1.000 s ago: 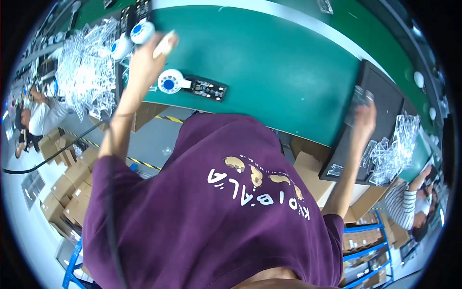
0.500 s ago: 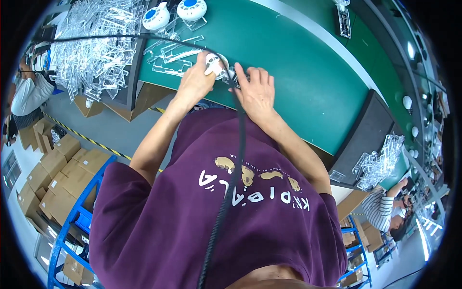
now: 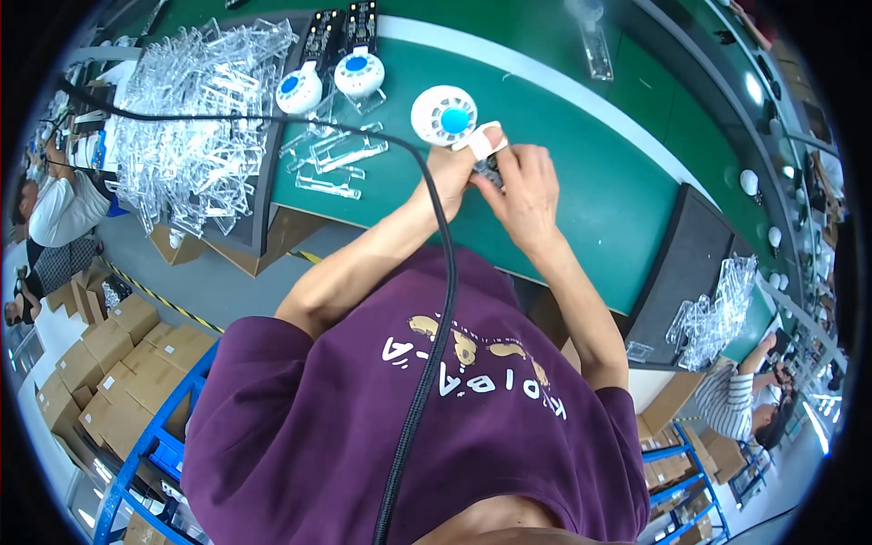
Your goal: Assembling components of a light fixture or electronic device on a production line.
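Observation:
My left hand (image 3: 447, 174) is closed round the neck of a white round-headed device (image 3: 434, 113), whose blue disc faces up. A white bracket-like end juts out by the left thumb. My right hand (image 3: 527, 195) pinches a dark, partly clear strip (image 3: 489, 171) just below that bracket, and its fingers hide much of the strip. Both hands are above the green table (image 3: 590, 182). To their left lie loose clear plastic frames (image 3: 331, 154). Behind these are two similar white devices, a left one (image 3: 298, 93) and a right one (image 3: 360, 74), with dark strips attached.
A dark tray heaped with clear plastic parts (image 3: 195, 118) stands at the left. Another dark tray (image 3: 677, 282) at the right holds a smaller pile. A black cable (image 3: 427, 381) hangs across the view. Cartons (image 3: 127, 363) and other people are beyond the table.
The white device has turned over, so its blue disc now shows. Both hands have moved right with it, and the right fingers have closed in on the strip.

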`<state>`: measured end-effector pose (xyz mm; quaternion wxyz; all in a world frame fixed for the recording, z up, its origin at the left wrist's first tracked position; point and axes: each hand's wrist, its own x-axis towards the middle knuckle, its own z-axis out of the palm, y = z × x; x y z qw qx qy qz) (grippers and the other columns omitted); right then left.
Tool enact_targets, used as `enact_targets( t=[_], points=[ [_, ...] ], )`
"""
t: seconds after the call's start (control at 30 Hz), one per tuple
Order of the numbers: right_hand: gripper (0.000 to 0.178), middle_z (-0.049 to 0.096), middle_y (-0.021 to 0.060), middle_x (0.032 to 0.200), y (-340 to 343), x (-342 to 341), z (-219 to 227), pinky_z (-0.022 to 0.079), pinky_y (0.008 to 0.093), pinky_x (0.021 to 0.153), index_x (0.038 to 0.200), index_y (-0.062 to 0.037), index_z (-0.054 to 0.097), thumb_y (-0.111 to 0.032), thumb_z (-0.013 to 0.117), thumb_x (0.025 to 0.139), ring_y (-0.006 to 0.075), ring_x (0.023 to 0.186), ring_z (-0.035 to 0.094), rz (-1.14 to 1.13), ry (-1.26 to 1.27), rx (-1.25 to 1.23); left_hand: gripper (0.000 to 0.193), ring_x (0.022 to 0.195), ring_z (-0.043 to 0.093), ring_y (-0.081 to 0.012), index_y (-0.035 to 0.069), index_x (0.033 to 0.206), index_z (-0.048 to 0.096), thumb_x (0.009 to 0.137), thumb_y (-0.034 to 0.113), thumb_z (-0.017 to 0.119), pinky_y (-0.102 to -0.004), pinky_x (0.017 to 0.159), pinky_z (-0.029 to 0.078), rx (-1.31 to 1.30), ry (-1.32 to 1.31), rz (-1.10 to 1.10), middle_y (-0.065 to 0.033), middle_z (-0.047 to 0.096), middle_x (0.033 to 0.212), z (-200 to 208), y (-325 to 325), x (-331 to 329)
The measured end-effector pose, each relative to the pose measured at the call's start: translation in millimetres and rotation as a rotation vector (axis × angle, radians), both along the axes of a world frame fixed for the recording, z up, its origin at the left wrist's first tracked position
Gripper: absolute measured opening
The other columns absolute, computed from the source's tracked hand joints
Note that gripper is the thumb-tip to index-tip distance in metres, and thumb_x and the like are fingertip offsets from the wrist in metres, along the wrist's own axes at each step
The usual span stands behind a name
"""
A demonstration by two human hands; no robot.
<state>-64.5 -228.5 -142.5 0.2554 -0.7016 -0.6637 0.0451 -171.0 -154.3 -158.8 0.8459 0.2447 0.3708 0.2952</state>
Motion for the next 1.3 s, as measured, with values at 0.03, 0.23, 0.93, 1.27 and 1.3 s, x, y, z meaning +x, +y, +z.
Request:
enact_targets(
  t=[0.03, 0.23, 0.93, 1.27, 1.3],
  points=[
    [0.047, 0.051, 0.0117, 0.096, 4, 6, 4, 0.043, 0.036, 0.071, 0.122, -0.004, 0.048, -0.023, 0.062, 0.081, 0.025, 0.084, 0.05, 0.008, -0.026, 0.009, 0.031, 0.085, 0.059, -0.0134, -0.001, 0.1, 0.057, 0.076, 0.015, 0.069, -0.0262, 0.071, 0.047, 0.02, 0.001, 0.001, -0.0055, 0.062, 0.095, 5, 4, 10],
    [0.037, 0.056, 0.0078, 0.086, 29, 49, -12, 0.044, 0.0303, 0.06, 0.102, 0.0012, 0.057, -0.031, 0.042, 0.093, 0.0156, 0.072, 0.053, -0.576, 0.923, 0.338, 0.033, 0.087, 0.059, -0.0134, 0.001, 0.104, 0.057, 0.078, 0.016, 0.069, -0.0251, 0.073, 0.048, 0.568, 0.077, 0.13, -0.0061, 0.063, 0.096, 30, 15, 65],
    [0.038, 0.059, 0.0146, 0.107, 149, 242, -26, 0.045, 0.0422, 0.084, 0.108, -0.0062, 0.059, 0.001, 0.055, 0.071, 0.0324, 0.099, 0.055, -0.371, -0.55, 0.217, 0.062, 0.079, 0.058, -0.0402, 0.007, 0.115, 0.05, 0.071, 0.047, 0.067, -0.0461, 0.067, 0.046, 0.999, 1.787, -0.235, -0.0213, 0.055, 0.094, 12, 148, -127],
    [0.047, 0.051, 0.0072, 0.112, 279, -18, -55, 0.037, 0.0375, 0.089, 0.113, -0.0078, 0.048, -0.002, 0.057, 0.067, 0.0245, 0.107, 0.046, 0.883, -0.487, 0.151, 0.061, 0.084, 0.058, -0.039, 0.014, 0.116, 0.049, 0.067, 0.042, 0.072, -0.0452, 0.069, 0.047, 0.939, 1.584, -0.321, -0.0174, 0.056, 0.095, 3, 154, -132],
    [0.043, 0.052, 0.0071, 0.107, 275, -18, -53, 0.038, 0.0372, 0.087, 0.108, -0.0071, 0.049, -0.004, 0.059, 0.066, 0.0244, 0.104, 0.047, 0.906, -0.548, 0.118, 0.06, 0.082, 0.058, -0.0384, 0.013, 0.115, 0.049, 0.066, 0.04, 0.073, -0.0451, 0.068, 0.047, 1.015, 1.576, -0.237, -0.0172, 0.055, 0.096, 1, 150, -136]
  ],
)
